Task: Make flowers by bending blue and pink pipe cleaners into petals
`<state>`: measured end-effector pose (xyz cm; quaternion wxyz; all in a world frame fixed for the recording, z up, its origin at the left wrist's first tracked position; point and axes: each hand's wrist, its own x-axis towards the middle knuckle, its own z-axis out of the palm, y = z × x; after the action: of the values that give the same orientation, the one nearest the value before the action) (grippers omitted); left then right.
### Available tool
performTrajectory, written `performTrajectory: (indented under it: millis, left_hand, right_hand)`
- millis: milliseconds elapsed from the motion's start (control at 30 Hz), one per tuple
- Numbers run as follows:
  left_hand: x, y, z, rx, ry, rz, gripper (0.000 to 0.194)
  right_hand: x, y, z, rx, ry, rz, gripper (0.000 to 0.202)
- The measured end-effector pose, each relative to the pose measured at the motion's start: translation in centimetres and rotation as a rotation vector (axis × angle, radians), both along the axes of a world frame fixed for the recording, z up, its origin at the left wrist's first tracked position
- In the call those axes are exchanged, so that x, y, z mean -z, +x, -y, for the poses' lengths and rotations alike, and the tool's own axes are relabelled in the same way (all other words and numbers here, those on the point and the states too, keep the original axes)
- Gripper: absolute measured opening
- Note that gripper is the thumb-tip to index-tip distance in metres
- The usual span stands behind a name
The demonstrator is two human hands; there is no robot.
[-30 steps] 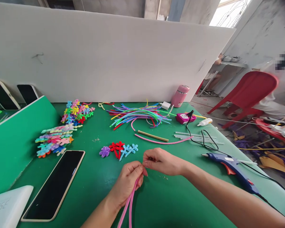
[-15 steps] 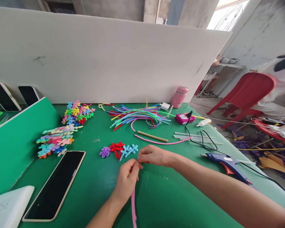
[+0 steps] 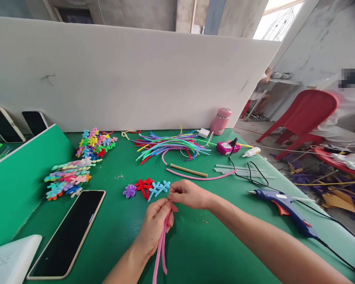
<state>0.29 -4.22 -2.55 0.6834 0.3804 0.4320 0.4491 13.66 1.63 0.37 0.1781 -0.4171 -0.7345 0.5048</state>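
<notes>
Pink pipe cleaners (image 3: 159, 256) hang down from my left hand (image 3: 157, 223), which is closed around them near their top. Thumb and fingers of my right hand (image 3: 187, 194) are pinched together at the upper end, touching the left fingertips; whatever lies between them is too small to see. Just beyond my hands lie a purple flower (image 3: 130, 191), red flower shapes (image 3: 144, 187) and light blue ones (image 3: 159, 188). Farther back, a long pink pipe cleaner (image 3: 201, 178) curves beside a tan stick (image 3: 189, 170).
A phone (image 3: 68, 234) lies at left, near piled flowers (image 3: 69, 177). A bundle of coloured pipe cleaners (image 3: 171, 146) is at the back. Glue sticks (image 3: 242, 171), a black cable and a glue gun (image 3: 286, 205) lie at right. A person sits by a red chair (image 3: 310, 108).
The pink pipe cleaners have swung leftward and now hang apart as two strands below my left hand. Both hands have shifted slightly, and the view has moved a little.
</notes>
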Motion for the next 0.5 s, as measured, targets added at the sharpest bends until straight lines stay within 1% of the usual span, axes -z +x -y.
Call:
performTrajectory:
  millis: [100, 167, 233, 300, 367, 400, 433, 500]
  left_hand:
    - [-0.1, 0.0, 0.0, 0.047, -0.001, 0.052, 0.023]
    - [-0.2, 0.0, -0.1, 0.034, -0.025, 0.097, 0.023]
    - [-0.1, 0.1, -0.2, -0.018, -0.054, 0.148, 0.021]
    - [0.2, 0.2, -0.3, -0.082, -0.075, 0.203, 0.018]
    - [0.5, 0.1, -0.5, -0.128, -0.080, 0.249, 0.016]
    - [0.6, 0.1, -0.5, -0.145, -0.078, 0.269, 0.015]
    - [0.7, 0.1, -0.6, -0.163, -0.079, 0.288, 0.015]
    - [0.8, -0.1, -0.7, -0.190, -0.091, 0.316, 0.013]
  right_hand:
    - [-0.7, 0.4, -1.0, -0.172, -0.007, 0.075, 0.020]
    - [-0.7, 0.4, -1.5, -0.198, -0.029, 0.102, 0.021]
    - [-0.5, 0.2, -1.4, -0.122, -0.002, 0.107, 0.021]
    - [-0.5, -0.1, -0.6, 0.032, 0.111, 0.104, 0.023]
    - [-1.1, -0.1, 1.2, 0.188, 0.289, 0.095, 0.036]
    - [-1.6, 0.1, 2.4, 0.237, 0.381, 0.079, 0.043]
    - [-2.2, 0.4, 3.8, 0.258, 0.484, 0.045, 0.046]
    - [-3.4, 1.3, 6.5, 0.312, 0.728, -0.089, 0.046]
